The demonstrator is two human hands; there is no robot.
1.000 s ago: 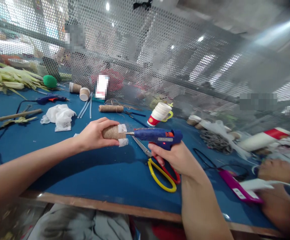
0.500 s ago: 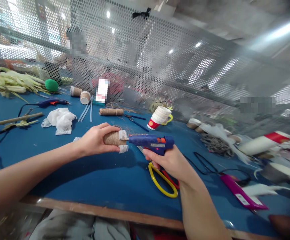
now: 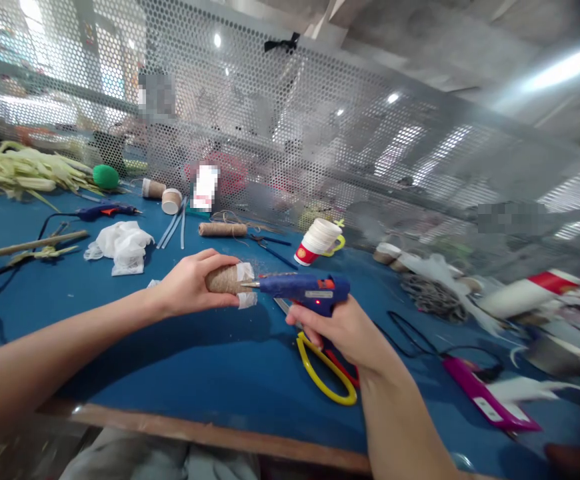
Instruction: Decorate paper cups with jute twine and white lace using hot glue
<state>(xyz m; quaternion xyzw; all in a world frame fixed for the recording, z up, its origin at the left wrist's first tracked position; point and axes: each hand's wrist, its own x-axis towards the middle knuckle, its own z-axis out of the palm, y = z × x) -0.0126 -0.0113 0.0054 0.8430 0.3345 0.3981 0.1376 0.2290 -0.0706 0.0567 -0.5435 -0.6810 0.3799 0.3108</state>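
Head view: blue tabletop, lower frame; grey perforated metal screen, upper. Centre: left hand curled round tan twine-wrapped cylinder, right hand gripping blue glue gun.

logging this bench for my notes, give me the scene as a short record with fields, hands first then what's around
left hand: holds a twine-covered piece with white strips at its end
right hand: grips a blue glue gun, red light lit
nozzle: at the piece's stripped end; contact unclear
scissors: on the blue table, partly hidden by the right hand
beyond the hands: twine roll, stacked cups
picture left: white cloth
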